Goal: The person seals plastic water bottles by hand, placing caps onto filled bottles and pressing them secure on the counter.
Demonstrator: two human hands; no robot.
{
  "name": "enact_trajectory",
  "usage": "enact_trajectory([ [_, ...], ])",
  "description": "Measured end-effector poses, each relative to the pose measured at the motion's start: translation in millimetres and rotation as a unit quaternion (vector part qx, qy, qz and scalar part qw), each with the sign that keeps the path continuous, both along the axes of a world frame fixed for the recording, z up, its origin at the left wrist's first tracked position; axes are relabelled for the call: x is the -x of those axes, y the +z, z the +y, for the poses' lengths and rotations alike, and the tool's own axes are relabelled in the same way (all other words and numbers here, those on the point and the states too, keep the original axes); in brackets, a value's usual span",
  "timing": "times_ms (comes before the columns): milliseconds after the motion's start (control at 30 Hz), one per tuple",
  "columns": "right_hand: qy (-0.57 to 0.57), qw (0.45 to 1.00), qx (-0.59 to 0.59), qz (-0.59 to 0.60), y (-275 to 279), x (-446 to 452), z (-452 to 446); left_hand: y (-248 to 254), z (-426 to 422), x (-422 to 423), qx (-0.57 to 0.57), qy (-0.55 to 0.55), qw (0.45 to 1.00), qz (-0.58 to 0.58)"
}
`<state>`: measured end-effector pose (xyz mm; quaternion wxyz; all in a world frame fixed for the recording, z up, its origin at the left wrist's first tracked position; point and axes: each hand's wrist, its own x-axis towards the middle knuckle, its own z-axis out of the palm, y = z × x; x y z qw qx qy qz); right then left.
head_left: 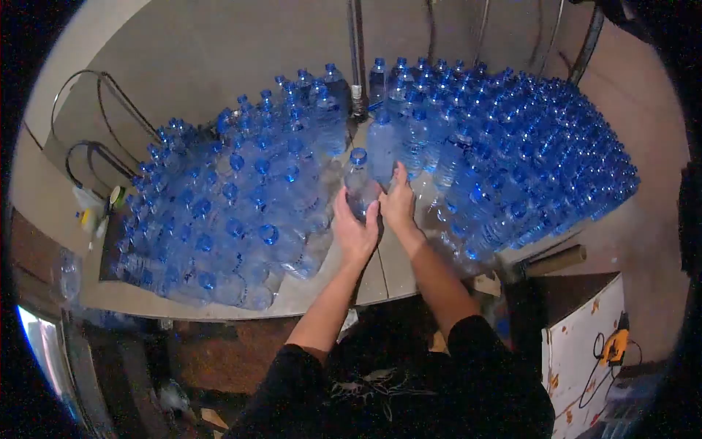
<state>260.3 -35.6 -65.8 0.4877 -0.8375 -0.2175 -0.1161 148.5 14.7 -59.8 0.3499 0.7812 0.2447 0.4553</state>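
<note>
Cupped round a blue-topped clear plastic bottle (359, 183), the left hand (354, 233) could, through a careless swing, topple similar bottles (382, 150) near it; the right hand's (398, 205) hold is unclear.

The bottle (360, 183) at the centre looks like thin, clear, shiny plastic under a glossy plastic cap (358, 156), as do the massed bottles (541, 146) on the right. The tabletop (402, 274) appears smooth with a dull sheen. The shirt (453, 395) is soft, matt cloth.
</note>
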Motion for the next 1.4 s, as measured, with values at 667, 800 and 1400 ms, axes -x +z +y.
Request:
enact_trajectory([
  [667,0.001,0.997,0.066,-0.048,-1,-13,10,3,14,-11,0.057,0.024,0.997,-0.037],
  [800,0.037,0.996,0.027,-0.081,-11,-24,7,1,17,-14,0.055,0.017,0.996,-0.061],
  [1400,0.033,0.995,0.075,0.048,-24,21,-69,2,55,-86,0.074,-0.074,0.993,0.061],
])
